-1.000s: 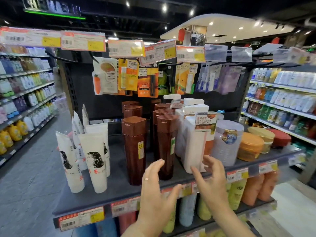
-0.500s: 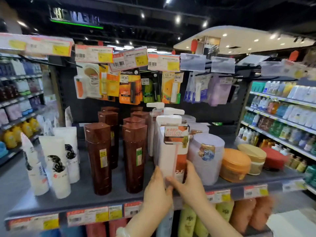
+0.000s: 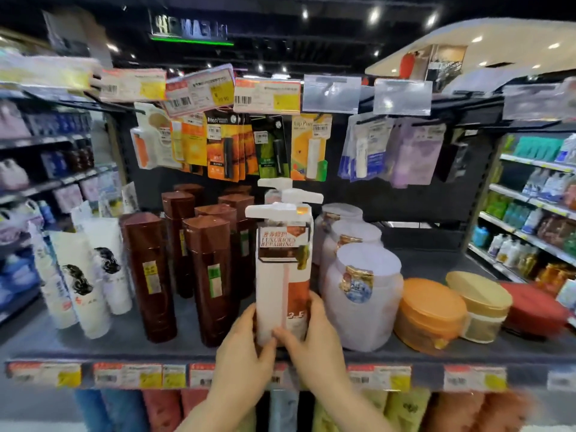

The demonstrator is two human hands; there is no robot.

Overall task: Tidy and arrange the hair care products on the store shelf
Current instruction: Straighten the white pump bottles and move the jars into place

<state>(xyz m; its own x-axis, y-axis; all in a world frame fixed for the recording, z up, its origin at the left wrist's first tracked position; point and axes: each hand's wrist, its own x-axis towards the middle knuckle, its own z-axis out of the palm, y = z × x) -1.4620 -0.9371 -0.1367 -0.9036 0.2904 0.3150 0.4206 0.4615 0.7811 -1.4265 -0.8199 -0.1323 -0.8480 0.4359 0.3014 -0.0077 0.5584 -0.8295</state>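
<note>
On shelf (image 3: 93, 347), both hands now grip pump bottle (image 3: 282, 285).

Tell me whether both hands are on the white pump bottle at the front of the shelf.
Yes: the left hand and the right hand clasp the base of the white pump bottle from either side.

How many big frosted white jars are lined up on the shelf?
3. The front frosted jar stands right of the pump bottle held by both hands, the middle frosted jar behind it, the back frosted jar farthest. More may hide behind.
</note>
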